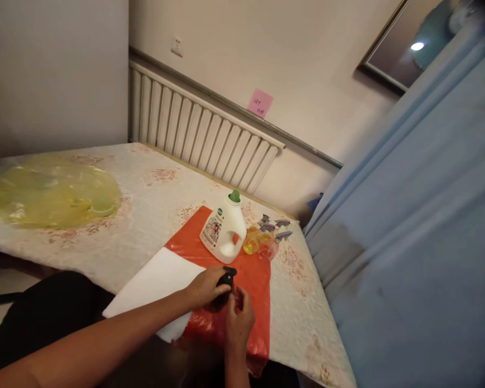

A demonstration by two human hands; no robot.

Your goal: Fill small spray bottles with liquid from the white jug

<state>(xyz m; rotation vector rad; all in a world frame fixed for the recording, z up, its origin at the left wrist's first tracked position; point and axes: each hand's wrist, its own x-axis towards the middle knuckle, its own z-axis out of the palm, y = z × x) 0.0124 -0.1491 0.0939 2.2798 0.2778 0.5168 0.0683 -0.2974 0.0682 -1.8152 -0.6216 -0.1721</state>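
My left hand [207, 287] is closed around a small black object [227, 278] over a red plastic sheet [255, 280] on the table. My right hand [239, 318] sits just right of it, fingers curled toward the same black object and touching it. Behind them a white detergent bottle [224, 230] with a green cap stands upright on the red sheet. A white sheet [156, 283] lies to the left under my left forearm.
Yellow and pink translucent cups [260, 243] and several grey clips [275, 226] lie right of the bottle. A yellow plastic bag [52, 189] lies at the table's far left. A radiator [198, 132] lines the wall; a blue curtain [420, 226] hangs at right.
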